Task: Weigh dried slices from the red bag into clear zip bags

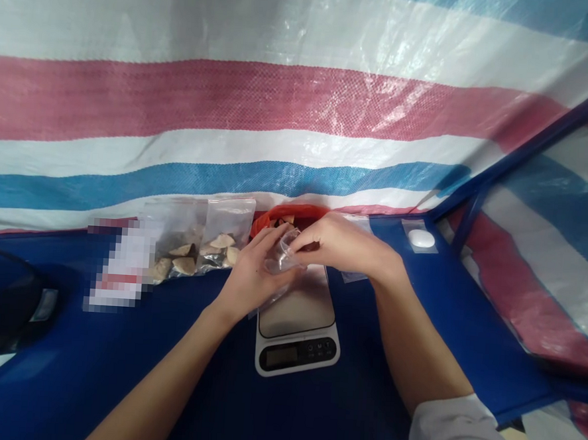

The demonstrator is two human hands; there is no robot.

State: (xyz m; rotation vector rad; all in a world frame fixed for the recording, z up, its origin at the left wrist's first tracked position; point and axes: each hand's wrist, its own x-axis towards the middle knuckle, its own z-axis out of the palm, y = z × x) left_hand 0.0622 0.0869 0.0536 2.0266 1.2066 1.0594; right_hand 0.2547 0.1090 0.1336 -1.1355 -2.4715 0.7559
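My left hand (254,270) is closed on a clear plastic bag (282,256) from the left. From the right, my right hand (339,246) pinches the same bag near its mouth, fingers partly hidden. Both hands are over the back of a white digital kitchen scale (298,310), whose display looks dark. Just behind them lies an open red plastic bag (314,212) with brownish pieces in it. Two clear zip bags (229,219) holding pale, dark-edged dried pieces (184,265) stand to the left of my left hand.
A blue tabletop (191,346) carries everything. At the right lies a white oval object (421,238) on a small clear packet. Another flat clear bag (354,277) lies beside the scale. A black object (5,302) is at far left. Striped plastic sheeting (281,106) rises behind, with a blue frame bar (517,154).
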